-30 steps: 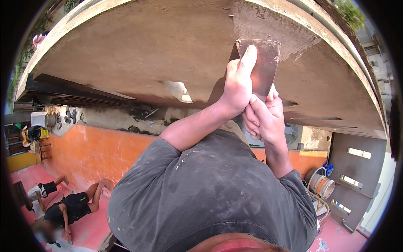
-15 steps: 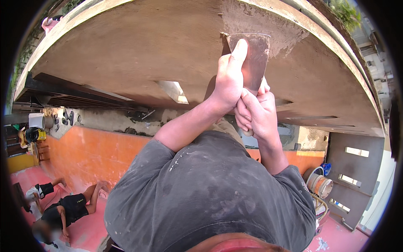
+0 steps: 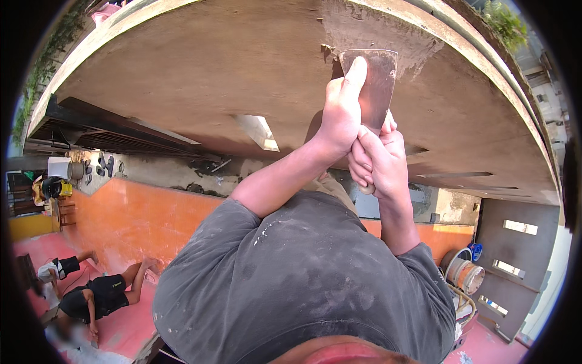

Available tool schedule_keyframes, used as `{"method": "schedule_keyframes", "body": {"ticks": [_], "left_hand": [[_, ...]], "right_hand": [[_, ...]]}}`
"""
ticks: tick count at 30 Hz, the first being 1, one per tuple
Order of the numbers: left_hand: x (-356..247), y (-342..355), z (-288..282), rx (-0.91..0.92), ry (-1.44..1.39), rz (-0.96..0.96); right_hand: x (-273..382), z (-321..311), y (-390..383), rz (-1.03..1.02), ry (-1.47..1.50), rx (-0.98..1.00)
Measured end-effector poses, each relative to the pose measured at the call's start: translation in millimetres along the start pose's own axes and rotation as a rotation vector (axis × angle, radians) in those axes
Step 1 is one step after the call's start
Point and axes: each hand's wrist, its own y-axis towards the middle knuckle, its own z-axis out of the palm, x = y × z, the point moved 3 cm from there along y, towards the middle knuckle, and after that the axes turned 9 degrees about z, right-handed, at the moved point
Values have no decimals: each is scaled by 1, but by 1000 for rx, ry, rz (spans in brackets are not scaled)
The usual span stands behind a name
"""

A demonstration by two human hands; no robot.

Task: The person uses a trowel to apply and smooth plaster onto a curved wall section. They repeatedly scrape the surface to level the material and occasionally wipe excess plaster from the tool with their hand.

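A wide metal scraper blade (image 3: 381,79) lies against a brown plastered wall (image 3: 182,67), its top edge beside a lighter smeared patch (image 3: 394,33). My left hand (image 3: 341,114) grips the left side of the blade, thumb laid up along its face. Just below it, my right hand (image 3: 379,156) is wrapped round the scraper's handle (image 3: 367,188), touching the left hand. A small dark crumb (image 3: 329,50) shows on the wall left of the blade's upper corner. My fingers behind the blade are partly hidden.
Two people (image 3: 91,300) (image 3: 57,270) are on the pink floor (image 3: 130,327) at lower left, beside an orange low wall (image 3: 139,212). Bucket-like containers (image 3: 470,276) stand at lower right near a dark panel with slots (image 3: 509,230). Sandals (image 3: 106,164) lie at left.
The scraper and both hands shifted left and up, then slightly back to the right. The dark crumb beside the blade's corner shows larger than before.
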Motion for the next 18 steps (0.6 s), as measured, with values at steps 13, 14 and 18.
{"method": "schedule_keyframes", "body": {"ticks": [13,14,18], "left_hand": [[-28,12,-3,-49,-11,149],[-38,16,-10,-19,-16,204],[-48,0,-15,-105,-20,146]], "right_hand": [[26,22,17,-51,-29,137],[31,28,24,-57,-52,189],[21,41,16,-53,-68,212]]}}
